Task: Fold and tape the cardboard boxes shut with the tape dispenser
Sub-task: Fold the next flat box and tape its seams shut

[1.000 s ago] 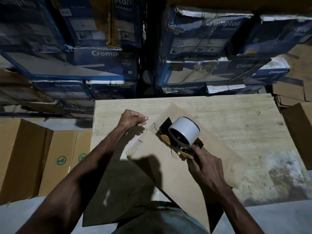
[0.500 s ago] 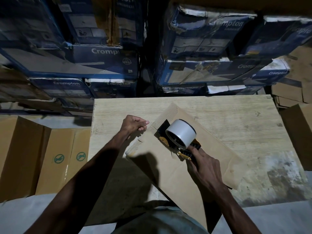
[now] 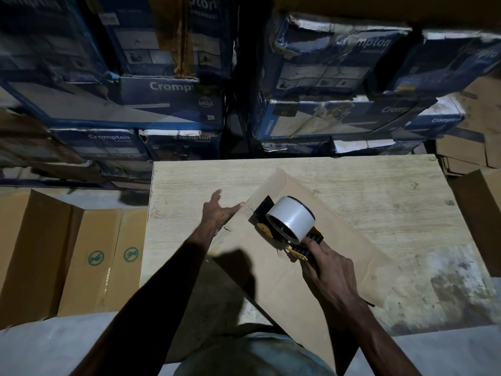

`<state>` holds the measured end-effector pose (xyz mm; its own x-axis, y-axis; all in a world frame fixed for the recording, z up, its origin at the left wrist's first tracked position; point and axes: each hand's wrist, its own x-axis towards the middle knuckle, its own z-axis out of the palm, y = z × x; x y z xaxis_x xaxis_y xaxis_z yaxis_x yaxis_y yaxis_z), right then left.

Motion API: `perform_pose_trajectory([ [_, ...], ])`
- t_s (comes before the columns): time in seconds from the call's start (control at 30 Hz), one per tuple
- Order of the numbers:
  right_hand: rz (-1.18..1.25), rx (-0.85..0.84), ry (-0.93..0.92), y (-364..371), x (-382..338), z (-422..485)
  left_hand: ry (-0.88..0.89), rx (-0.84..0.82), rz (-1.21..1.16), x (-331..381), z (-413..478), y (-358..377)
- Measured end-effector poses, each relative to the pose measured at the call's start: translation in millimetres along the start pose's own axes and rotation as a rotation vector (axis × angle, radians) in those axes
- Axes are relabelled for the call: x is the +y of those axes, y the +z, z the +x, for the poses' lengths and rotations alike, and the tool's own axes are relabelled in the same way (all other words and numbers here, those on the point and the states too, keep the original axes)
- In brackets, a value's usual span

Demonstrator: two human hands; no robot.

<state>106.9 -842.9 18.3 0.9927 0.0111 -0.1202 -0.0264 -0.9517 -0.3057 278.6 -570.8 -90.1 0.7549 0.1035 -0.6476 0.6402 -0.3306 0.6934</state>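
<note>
A flattened brown cardboard box [image 3: 273, 270] lies diagonally on the wooden table [image 3: 379, 191]. On it stands the tape dispenser [image 3: 287, 226], black and yellow with a white tape roll, its front end near the box's upper left edge. My right hand [image 3: 329, 270] grips the dispenser's handle from behind. My left hand [image 3: 221, 213] lies with straightened fingers along the box's left edge, just left of the dispenser's front, its fingertips touching the cardboard.
Stacks of blue printed cartons [image 3: 168, 104] rise right behind the table. Brown cardboard boxes [image 3: 103, 256] stand on the floor at the left, and more brown cardboard [image 3: 479, 210] sits at the right edge.
My left hand has gone from curled at the box's edge to fingers stretched out flat along it. The dispenser and my right hand have stayed nearly in place.
</note>
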Motion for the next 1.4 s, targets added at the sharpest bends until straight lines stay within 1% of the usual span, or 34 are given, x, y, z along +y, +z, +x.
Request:
perform_pose_trajectory([
  [0.03, -0.002, 0.006, -0.002, 0, 0, -1, -0.028, 0.016, 0.121, -8, 5, -1],
  [0.07, 0.001, 0.011, -0.006, 0, 0, -1, -0.008, 0.034, 0.208, -13, 8, -2],
  [0.1, 0.006, 0.012, -0.013, -1, 0, -1, 0.041, 0.066, 0.202, -15, 8, -3],
  [0.17, 0.003, 0.008, -0.033, -1, 1, -1, 0.174, 0.130, 0.007, -6, -5, -7],
  [0.2, -0.009, 0.006, -0.042, -2, 1, -1, 0.248, 0.132, -0.046, 1, -16, -7],
  [0.23, -0.022, 0.002, -0.049, -2, 1, -1, 0.314, 0.068, -0.041, 10, -30, -8],
  [0.27, -0.028, -0.004, -0.058, -3, 1, 0, 0.370, -0.032, 0.016, 14, -42, -7],
  [0.3, -0.031, -0.013, -0.072, -4, 1, 0, 0.438, -0.131, 0.121, 14, -53, -6],
  [0.33, -0.034, -0.024, -0.090, -5, 1, 1, 0.538, -0.175, 0.262, 13, -63, -4],
  [0.43, -0.063, -0.079, -0.136, -16, 0, 4, 0.889, -0.091, 0.627, -3, -80, 9],
  [0.47, -0.083, -0.090, -0.151, -21, -2, 6, 0.959, -0.067, 0.721, -7, -81, 12],
  [0.5, -0.111, -0.102, -0.169, -27, -6, 8, 0.989, -0.051, 0.783, -11, -81, 13],
  [0.63, -0.212, -0.153, -0.252, -51, -25, 20, 1.017, -0.066, 0.826, -7, -82, 6],
  [0.7, -0.225, -0.168, -0.273, -58, -32, 29, 1.053, -0.076, 0.871, -6, -81, 2],
  [0.87, -0.243, -0.175, -0.293, -64, -31, 29, 1.073, -0.076, 0.866, -5, -83, -1],
  [1.07, -0.251, -0.140, -0.270, -54, -8, 5, 1.007, -0.129, 0.908, -11, -75, 0],
  [1.2, -0.273, -0.113, -0.263, -57, 12, -19, 1.023, -0.116, 0.933, -13, -74, 1],
  [1.4, -0.326, -0.134, -0.246, -66, 42, -52, 1.042, -0.110, 0.951, -19, -64, 1],
])
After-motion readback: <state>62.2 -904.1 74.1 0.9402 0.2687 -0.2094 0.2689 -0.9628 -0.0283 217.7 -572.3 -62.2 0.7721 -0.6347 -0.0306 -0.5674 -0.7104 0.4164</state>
